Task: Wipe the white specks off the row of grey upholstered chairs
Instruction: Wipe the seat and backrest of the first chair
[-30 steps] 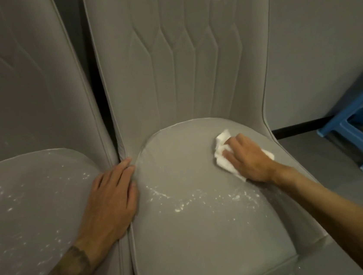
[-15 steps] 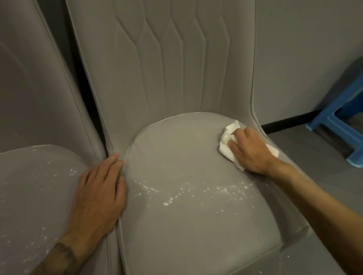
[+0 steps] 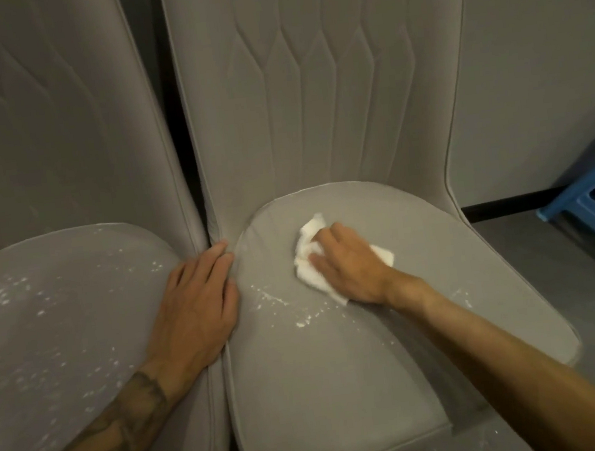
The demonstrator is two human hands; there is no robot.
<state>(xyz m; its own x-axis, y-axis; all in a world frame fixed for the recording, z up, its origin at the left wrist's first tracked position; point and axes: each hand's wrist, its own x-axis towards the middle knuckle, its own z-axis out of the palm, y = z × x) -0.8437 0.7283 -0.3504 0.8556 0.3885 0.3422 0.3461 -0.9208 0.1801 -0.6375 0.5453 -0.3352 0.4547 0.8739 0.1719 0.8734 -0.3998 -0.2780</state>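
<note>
The right chair (image 3: pixel 344 387) fills the space under both arms, the left chair (image 3: pixel 59 326) beside it. Since a second ago the right hand (image 3: pixel 349 267) has slid its tissue (image 3: pixel 309 257) from the seat's far right toward the middle, so the wiping pass is likely closing on the specks (image 3: pixel 291 311), a thin white trail just nearer than its knuckles. The left hand (image 3: pixel 193 304) stays flat, fingers spread, holding nothing, bracing between the seats; the seat left of it is thickly speckled.

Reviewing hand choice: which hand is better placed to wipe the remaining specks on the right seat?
Right. The right hand already presses the white cloth just behind the specks; the left hand lies flat, empty, between the seats.
</note>
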